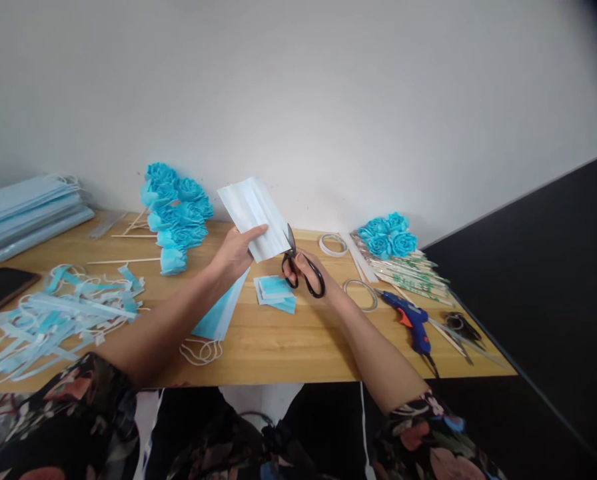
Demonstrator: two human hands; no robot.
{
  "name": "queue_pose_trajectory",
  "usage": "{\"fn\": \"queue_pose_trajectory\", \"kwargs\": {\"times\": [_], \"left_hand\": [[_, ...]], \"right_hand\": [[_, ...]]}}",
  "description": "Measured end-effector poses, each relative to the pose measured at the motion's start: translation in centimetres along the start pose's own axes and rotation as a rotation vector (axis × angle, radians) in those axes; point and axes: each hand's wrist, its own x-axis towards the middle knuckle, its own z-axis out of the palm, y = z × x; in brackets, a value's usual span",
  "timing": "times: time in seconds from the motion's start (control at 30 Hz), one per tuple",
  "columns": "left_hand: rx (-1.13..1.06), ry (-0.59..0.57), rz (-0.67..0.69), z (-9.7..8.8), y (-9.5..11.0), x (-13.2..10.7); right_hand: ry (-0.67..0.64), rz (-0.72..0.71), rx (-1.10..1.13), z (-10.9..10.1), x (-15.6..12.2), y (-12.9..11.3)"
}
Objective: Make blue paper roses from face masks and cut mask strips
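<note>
Backing scissors and wooden table — pale wall.

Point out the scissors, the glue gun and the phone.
Scissors [291, 253]: head view, where the blades meet the handles.
Glue gun [417, 321]: head view, on the blue body behind the orange trigger.
Phone [2, 289]: head view, on its dark face.

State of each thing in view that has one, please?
Left hand: holding pale sheet
Pale sheet: raised
Right hand: holding scissors
Scissors: handles spread, at sheet's edge
Phone: lying flat, screen dark
Glue gun: lying on its side
Blue strips: loose, heaped
Blue flowers: shaped, in two clusters
White roll: lying flat
</note>
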Motion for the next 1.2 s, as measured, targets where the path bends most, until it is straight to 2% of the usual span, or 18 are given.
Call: {"fn": "queue_pose_trajectory", "kwargs": {"times": [0.13,0.4,0.57,0.67,0.77,0.93,1.2], "left_hand": [[0.069,-0.052,0.006,0.4,0.2,-0.2],[0.142,-0.102,0.038,0.0,-1.4,-0.6],[0.115,-0.021,0.07,-0.6,-1.8,-0.1],[0.113,0.009,0.054,-0.8,-1.8,0.2],[0.153,0.011,0.037,-0.6,-1.7,0.5],[0.244,0.023,0.044,0.0,-1.5,1.0],[0.298,0.05,0.026,-0.1,-1.6,1.2]], "right_hand": [[-0.004,-0.057,-0.004,-0.3,0.0,-0.2],[0.024,-0.008,0.028,-0.4,0.1,0.4],[0.017,0.012,-0.083,-0.4,0.2,0.5],[0.041,0.062,-0.06,-0.4,0.4,0.7],[0.082,0.108,-0.003,-0.3,0.7,1.3],[0.139,0.088,0.061,-0.7,1.1,2.2],[0.122,0.094,0.033,-0.7,1.0,2.6]]}}
